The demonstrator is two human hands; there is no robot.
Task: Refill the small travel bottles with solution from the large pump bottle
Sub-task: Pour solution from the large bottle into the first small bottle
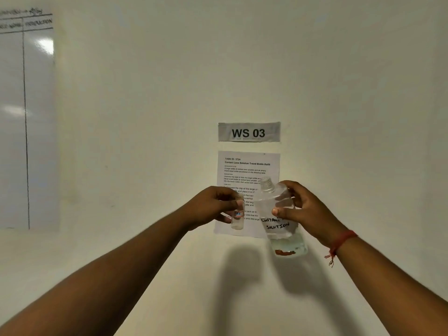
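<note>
My left hand [213,204] holds a small clear travel bottle [238,218] upright in the air; its top is hidden behind my fingers. My right hand [303,209] grips a large clear bottle [278,214] with a handwritten "contact solution" label. Its cap is off, showing the bare threaded neck, and it leans slightly left toward the small bottle. A little clear liquid sits in its bottom. The two bottles are close side by side, a small gap between them.
A white wall is straight ahead with a "WS 03" sign [249,132] and a printed instruction sheet [249,166] under it. A whiteboard [26,122] hangs at the left. A red thread band [339,243] circles my right wrist.
</note>
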